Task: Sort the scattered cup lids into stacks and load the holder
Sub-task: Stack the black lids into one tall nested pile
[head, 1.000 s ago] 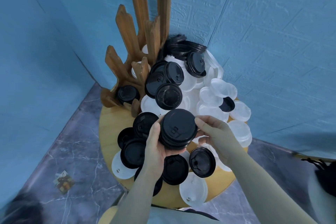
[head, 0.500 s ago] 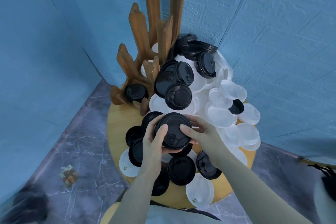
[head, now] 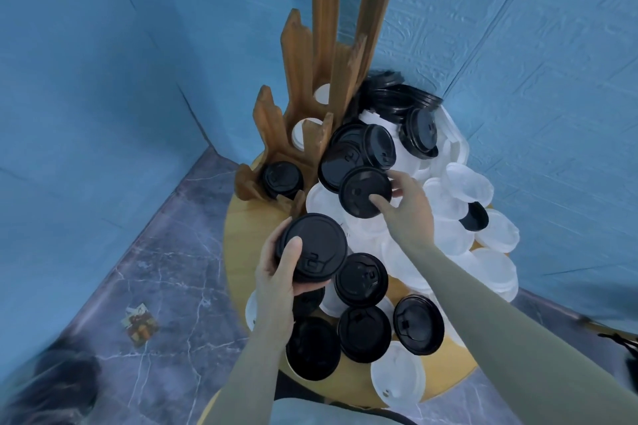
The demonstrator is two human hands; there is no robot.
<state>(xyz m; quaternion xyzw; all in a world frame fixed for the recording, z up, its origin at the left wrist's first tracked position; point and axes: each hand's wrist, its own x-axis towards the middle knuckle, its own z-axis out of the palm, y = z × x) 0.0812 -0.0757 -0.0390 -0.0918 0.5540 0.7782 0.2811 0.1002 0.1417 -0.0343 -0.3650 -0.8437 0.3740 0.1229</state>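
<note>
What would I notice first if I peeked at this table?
A big heap of black and white lids covers the round wooden table. At the back left stands a tall wooden holder. The left hand grips a black lid stack while the right hand pinches another black lid.

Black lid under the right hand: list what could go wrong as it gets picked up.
1. The right hand pinches the black lid only at its edge, so it may slip.
2. That lid rests on a heap of white lids with other black lids leaning behind it; lifting it could set them sliding.
3. The left hand holds the black stack alone; it may tilt or shed lids.
</note>
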